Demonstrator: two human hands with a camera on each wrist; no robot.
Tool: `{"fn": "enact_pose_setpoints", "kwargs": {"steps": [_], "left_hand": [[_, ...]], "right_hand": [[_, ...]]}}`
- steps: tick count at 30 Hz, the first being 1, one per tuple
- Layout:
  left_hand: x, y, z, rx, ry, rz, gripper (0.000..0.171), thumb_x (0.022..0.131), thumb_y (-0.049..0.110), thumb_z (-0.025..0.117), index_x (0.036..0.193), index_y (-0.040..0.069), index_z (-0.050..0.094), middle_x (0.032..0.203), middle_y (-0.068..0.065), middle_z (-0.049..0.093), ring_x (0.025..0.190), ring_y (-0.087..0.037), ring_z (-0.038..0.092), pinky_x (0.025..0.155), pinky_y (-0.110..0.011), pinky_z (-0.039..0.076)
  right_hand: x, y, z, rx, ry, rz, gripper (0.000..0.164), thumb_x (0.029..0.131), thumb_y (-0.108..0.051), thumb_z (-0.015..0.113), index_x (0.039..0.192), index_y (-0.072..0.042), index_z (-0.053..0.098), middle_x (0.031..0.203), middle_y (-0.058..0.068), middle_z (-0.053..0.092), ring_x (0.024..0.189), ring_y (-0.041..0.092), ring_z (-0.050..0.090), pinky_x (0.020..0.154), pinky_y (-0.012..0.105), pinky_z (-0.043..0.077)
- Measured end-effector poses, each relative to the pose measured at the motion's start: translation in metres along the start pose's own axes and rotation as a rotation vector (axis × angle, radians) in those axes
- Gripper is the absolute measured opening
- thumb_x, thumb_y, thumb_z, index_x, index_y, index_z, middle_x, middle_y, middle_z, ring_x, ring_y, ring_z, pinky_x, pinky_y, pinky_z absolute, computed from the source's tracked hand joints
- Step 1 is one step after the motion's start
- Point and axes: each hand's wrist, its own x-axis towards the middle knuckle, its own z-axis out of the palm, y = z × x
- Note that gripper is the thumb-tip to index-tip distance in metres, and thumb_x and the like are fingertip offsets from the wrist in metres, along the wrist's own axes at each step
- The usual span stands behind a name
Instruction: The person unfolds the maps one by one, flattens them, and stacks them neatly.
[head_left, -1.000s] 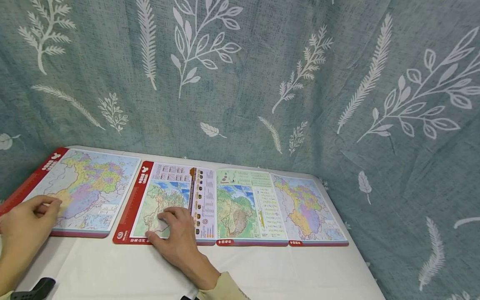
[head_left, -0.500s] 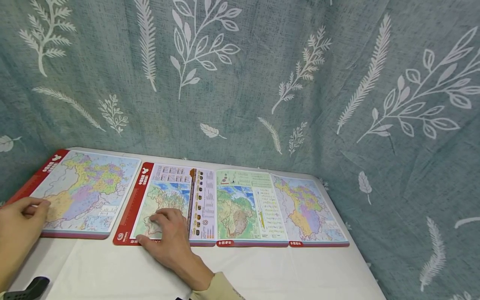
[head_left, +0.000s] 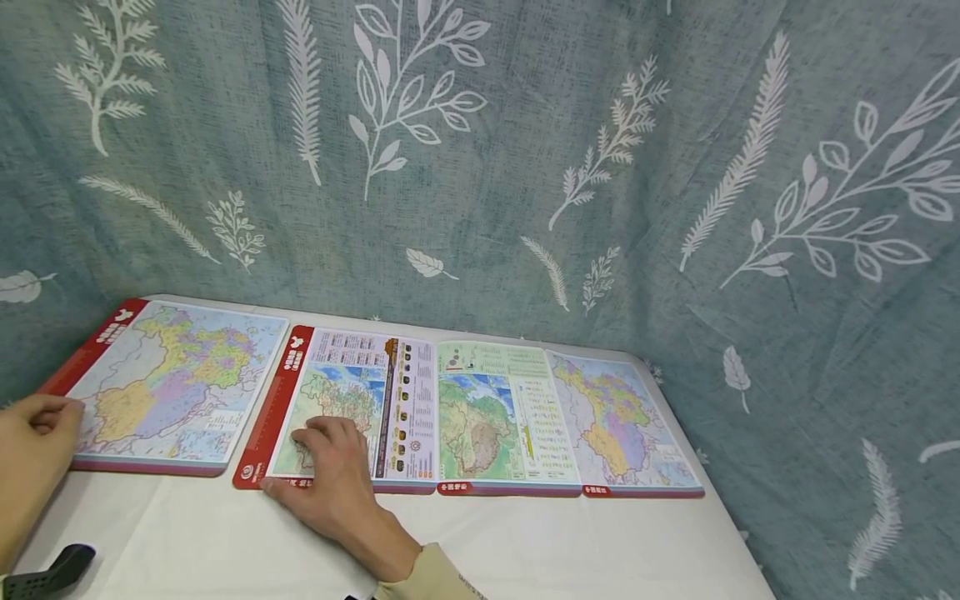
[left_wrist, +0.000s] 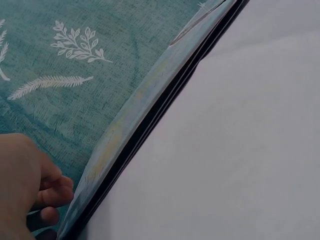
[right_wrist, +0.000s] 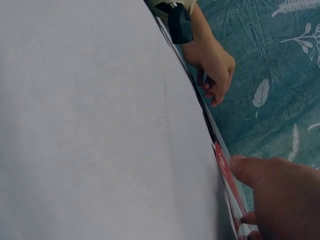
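My left hand (head_left: 41,433) hovers at the lower left of the leftmost map mat (head_left: 198,375), its fingers loosely curled. In the left wrist view its fingertips are close by the edge of that mat (left_wrist: 117,137). My right hand (head_left: 333,475) rests on the second map mat (head_left: 408,350), thumb at the red lower left corner and fingers bent over the printed map. That thumb stands near the red corner (right_wrist: 225,165) in the right wrist view, where the other fingers are partly cut off. Neither hand grips a thing.
To the right, a green-topped relief map mat (head_left: 480,417) and a coloured map mat (head_left: 618,417) lie side by side, overlapping. All lie along the back of a white table (head_left: 570,550), before a leaf-patterned curtain (head_left: 480,250). A dark wrist strap (head_left: 63,567) shows at lower left.
My left hand has moved left across the leftmost mat, uncovering more of its map. The right hand has slid a little left along the second mat. The mats keep their places.
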Motion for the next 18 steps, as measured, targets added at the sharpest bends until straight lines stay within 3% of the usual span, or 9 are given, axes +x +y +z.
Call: {"fn": "enact_pose_setpoints", "kwargs": {"steps": [11, 18], "left_hand": [[0.001, -0.003, -0.008, -0.028, 0.007, -0.035, 0.040, 0.107, 0.015, 0.048, 0.130, -0.016, 0.059, 0.103, -0.030, 0.058, 0.070, -0.016, 0.043, 0.053, -0.014, 0.029], [0.002, -0.006, -0.009, 0.003, -0.003, -0.028, 0.039, 0.107, 0.009, 0.045, 0.133, -0.018, 0.054, 0.109, -0.034, 0.052, 0.088, -0.037, 0.048, 0.064, -0.022, 0.028]], "right_hand": [[0.001, -0.009, 0.003, -0.055, -0.046, -0.039, 0.059, 0.085, -0.059, 0.080, 0.131, -0.022, 0.070, 0.139, -0.003, 0.058, 0.131, 0.014, 0.050, 0.113, 0.035, 0.041], [0.003, -0.015, 0.005, -0.077, -0.065, -0.047, 0.063, 0.085, -0.060, 0.079, 0.135, -0.024, 0.068, 0.141, -0.003, 0.057, 0.133, 0.014, 0.049, 0.113, 0.035, 0.040]]}}
